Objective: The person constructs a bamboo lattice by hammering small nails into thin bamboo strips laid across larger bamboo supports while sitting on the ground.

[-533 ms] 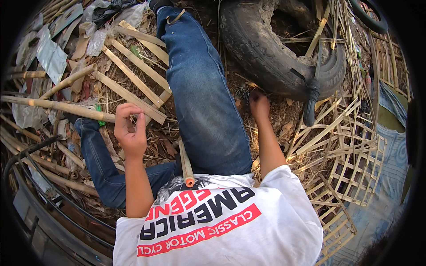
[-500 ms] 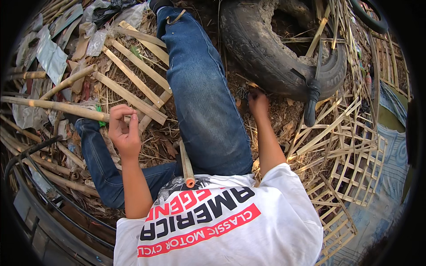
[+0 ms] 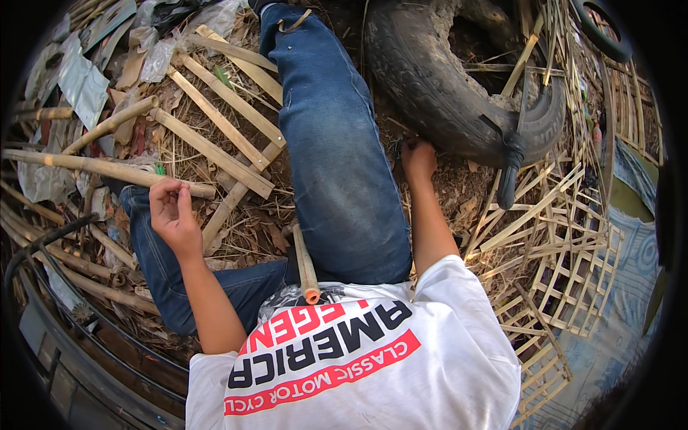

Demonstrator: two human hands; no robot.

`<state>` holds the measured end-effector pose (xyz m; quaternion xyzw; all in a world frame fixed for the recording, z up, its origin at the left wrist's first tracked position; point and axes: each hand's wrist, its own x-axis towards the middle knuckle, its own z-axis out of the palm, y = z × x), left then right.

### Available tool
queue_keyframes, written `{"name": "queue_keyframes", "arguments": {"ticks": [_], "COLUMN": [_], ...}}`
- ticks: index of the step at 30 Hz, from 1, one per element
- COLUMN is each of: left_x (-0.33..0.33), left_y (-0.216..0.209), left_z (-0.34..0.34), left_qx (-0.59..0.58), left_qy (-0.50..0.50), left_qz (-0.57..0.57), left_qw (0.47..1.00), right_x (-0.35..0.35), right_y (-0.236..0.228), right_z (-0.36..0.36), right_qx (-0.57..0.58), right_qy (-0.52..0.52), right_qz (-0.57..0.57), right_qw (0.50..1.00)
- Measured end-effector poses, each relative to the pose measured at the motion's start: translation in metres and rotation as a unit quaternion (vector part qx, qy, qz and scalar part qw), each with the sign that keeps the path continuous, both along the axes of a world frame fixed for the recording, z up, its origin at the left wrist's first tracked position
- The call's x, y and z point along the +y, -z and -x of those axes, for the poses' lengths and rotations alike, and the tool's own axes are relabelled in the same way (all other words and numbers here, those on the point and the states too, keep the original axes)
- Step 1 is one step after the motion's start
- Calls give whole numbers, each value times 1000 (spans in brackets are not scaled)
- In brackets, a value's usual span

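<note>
One left hand (image 3: 175, 218) over the cut end of a bamboo pole (image 3: 100, 167), thumb and index finger close together; impossible to tell whether pinching anything or touching the pole. Right hand (image 3: 418, 161) low at the ground (image 3: 459, 204), just beside a worn tire (image 3: 430, 100), fingers curled in, contents hidden. Between left hand and jeans-clad leg (image 3: 344, 158), split-bamboo slats (image 3: 211, 152) laid across a diagonal crosspiece (image 3: 225, 214). At the hem of the white T-shirt (image 3: 344, 401), a short bamboo tube (image 3: 305, 265) with an orange-edged end. Off right, openwork bamboo lattice (image 3: 573, 296) beside pale blue cloth (image 3: 627, 315).
</note>
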<state>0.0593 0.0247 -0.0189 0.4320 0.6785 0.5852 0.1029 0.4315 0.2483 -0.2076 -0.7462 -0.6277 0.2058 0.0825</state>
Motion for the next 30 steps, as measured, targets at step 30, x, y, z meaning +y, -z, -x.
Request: {"name": "queue_keyframes", "arguments": {"ticks": [30], "left_x": [-5], "left_y": [-2], "left_z": [38], "left_qx": [-27], "left_qy": [-89], "left_qz": [198], "left_qw": [976], "right_x": [-36], "right_y": [-85], "right_z": [-13], "right_qx": [422], "right_qy": [15], "right_qz": [29], "right_qw": [906]}}
